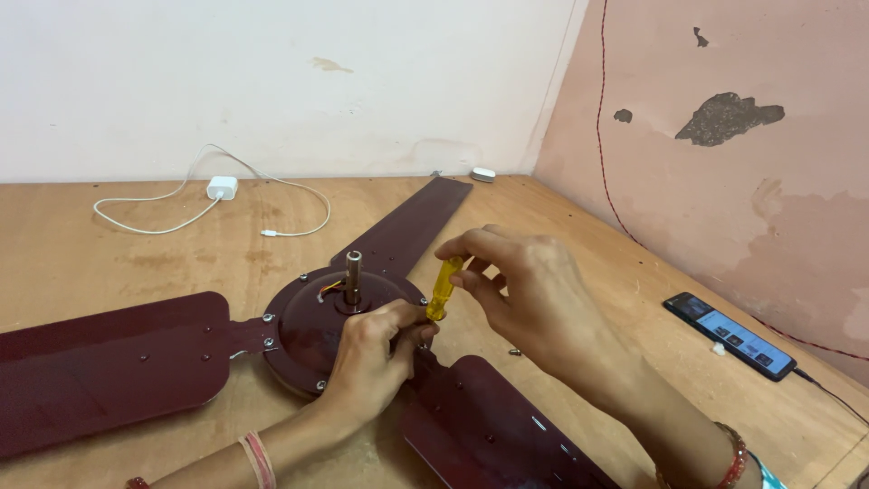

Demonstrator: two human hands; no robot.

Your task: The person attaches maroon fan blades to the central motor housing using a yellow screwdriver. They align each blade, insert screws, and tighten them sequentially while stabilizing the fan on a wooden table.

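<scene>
My right hand (520, 285) has its grip clamped on the yellow translucent plastic screwdriver handle (444, 286), held upright. My left hand (376, 349) grip pinches its lower end, over the maroon metal ceiling fan (303, 330) lying on the wooden table (136, 263).

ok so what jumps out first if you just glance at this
A dark maroon ceiling fan lies flat on the wooden table, its three blades spread out from the round motor hub. Over the hub's right edge, the right hand holds a yellow-handled screwdriver upright while the left hand pinches near its tip. A white charger and cable lie by the back wall, and a lit phone lies at the right.
</scene>
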